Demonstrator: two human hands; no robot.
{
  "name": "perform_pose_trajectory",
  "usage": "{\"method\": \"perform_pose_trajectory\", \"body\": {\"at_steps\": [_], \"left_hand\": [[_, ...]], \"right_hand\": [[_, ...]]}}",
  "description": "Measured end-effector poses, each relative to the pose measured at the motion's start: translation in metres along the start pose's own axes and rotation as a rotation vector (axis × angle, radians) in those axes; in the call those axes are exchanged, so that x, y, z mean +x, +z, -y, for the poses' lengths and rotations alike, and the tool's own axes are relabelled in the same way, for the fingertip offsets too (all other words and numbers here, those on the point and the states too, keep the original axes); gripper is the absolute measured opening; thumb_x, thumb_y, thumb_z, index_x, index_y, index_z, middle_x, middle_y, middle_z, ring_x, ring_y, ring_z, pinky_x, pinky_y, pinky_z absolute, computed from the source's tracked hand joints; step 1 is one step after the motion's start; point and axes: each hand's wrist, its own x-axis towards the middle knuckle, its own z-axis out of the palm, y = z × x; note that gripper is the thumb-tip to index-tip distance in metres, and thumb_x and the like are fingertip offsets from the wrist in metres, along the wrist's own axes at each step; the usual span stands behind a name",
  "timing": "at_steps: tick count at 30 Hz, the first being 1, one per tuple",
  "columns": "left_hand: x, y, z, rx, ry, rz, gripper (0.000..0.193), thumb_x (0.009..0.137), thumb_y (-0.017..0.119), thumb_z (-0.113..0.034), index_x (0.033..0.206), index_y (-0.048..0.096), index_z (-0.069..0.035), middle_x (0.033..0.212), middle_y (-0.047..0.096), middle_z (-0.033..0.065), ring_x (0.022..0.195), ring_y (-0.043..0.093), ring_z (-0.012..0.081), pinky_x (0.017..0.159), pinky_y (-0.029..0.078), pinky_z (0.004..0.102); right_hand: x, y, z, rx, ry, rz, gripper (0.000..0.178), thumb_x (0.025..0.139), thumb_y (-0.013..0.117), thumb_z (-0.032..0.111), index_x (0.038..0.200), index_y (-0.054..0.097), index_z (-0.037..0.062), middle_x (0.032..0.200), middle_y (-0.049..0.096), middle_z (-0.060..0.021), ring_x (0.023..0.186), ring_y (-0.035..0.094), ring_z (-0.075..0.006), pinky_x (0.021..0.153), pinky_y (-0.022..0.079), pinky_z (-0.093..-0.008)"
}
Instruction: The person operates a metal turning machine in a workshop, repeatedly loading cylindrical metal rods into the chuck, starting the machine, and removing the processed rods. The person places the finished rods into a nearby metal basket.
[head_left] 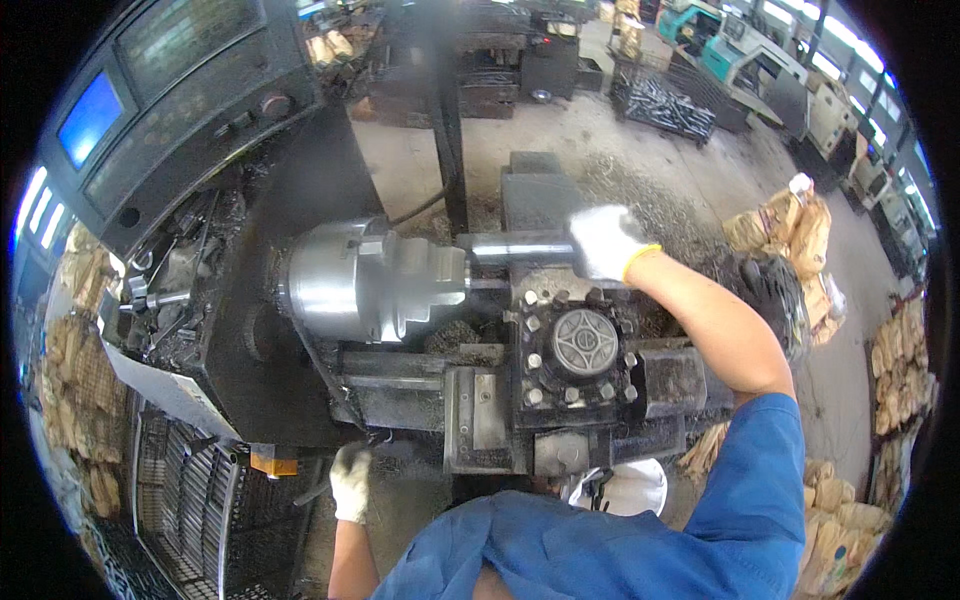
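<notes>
My left hand (350, 482), in a white work glove, is closed around the end of a dark lever (313, 492) below the lathe's front. My right hand (606, 243), gloved with a yellow cuff, reaches across behind the tool post (584, 342). It touches the right end of a shiny steel bar (520, 249); glare washes out its fingers, so their grip is hidden. Left of the bar is the lathe chuck (345, 283), with stepped jaws (430, 280) facing the tool post. A thin rod (488, 285) shows between jaws and post.
A control panel with a blue screen (90, 118) stands at upper left. Metal chips (640, 205) lie behind the lathe. A white bucket (635, 487) sits below the carriage. At back right is a crate of metal parts (668, 108), with brown sacks (785, 230) nearer.
</notes>
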Motion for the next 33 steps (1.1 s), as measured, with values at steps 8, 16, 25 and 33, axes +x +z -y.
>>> {"method": "perform_pose_trajectory", "body": {"at_steps": [8,16,25,33], "left_hand": [[-0.024,-0.092,0.083,-0.714,-0.464,-0.837,0.044,0.105,0.062,-0.048,0.123,0.067,-0.008,0.107,0.069,0.0072,0.077,0.064,0.0201,0.070,0.053,0.0353],[-0.014,-0.137,0.079,-1.065,-0.626,-0.537,0.050,0.098,0.062,-0.065,0.115,0.067,-0.018,0.093,0.067,0.0022,0.075,0.060,0.0212,0.062,0.047,0.0390],[-0.001,-0.133,0.087,-0.778,-0.458,-0.590,0.042,0.105,0.060,-0.043,0.128,0.066,-0.008,0.114,0.070,0.0042,0.094,0.066,0.0211,0.076,0.052,0.0378],[-0.020,-0.120,0.029,0.127,-0.339,-0.716,0.050,0.109,0.058,-0.039,0.138,0.061,0.002,0.130,0.071,0.0199,0.119,0.067,0.0322,0.107,0.049,0.0436]], "right_hand": [[0.062,0.148,-0.024,0.450,-0.330,0.138,0.030,0.076,0.074,0.019,0.098,0.076,-0.0023,0.089,0.075,-0.0271,0.083,0.075,-0.0432,0.070,0.058,-0.0504],[0.092,0.092,0.013,0.454,-0.175,0.543,0.052,0.076,0.085,0.027,0.119,0.072,0.0006,0.103,0.078,-0.0238,0.091,0.077,-0.0351,0.080,0.060,-0.0456],[0.106,0.029,0.098,0.827,-0.240,0.328,0.080,0.082,0.080,0.029,0.147,0.045,-0.0022,0.120,0.074,-0.0231,0.106,0.073,-0.0312,0.089,0.060,-0.0406],[-0.083,0.040,-0.008,0.598,0.116,-0.753,0.060,0.090,0.078,0.026,0.140,0.060,-0.0008,0.118,0.075,-0.0210,0.098,0.074,-0.0292,0.089,0.059,-0.0417]]}}
